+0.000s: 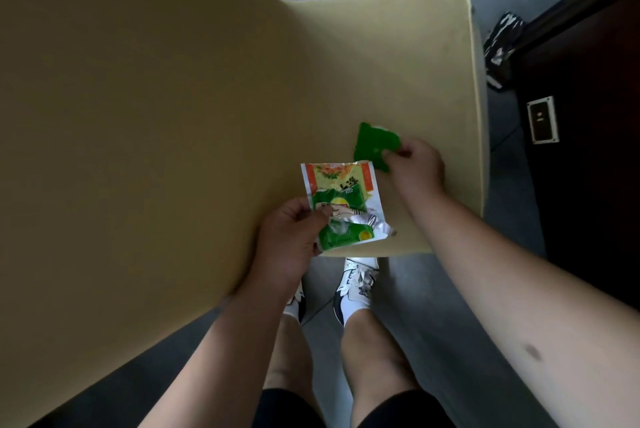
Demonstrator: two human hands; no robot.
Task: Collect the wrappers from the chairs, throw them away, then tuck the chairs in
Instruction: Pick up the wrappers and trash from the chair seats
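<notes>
A cream-yellow chair fills the view, its seat (398,64) ahead of me and its back (121,116) at the left. My left hand (289,237) grips a bunch of wrappers (341,199): a white-and-orange printed packet with green and silver ones folded over it, held just above the seat's near edge. My right hand (415,164) pinches a small green wrapper (375,143) between thumb and fingers, low over the seat near its right side.
A dark wooden table (588,116) stands at the right with a socket plate (543,119) on its side. A bin lined with a black bag (502,47) sits beside it on the grey tiled floor. My feet are under the seat's near edge.
</notes>
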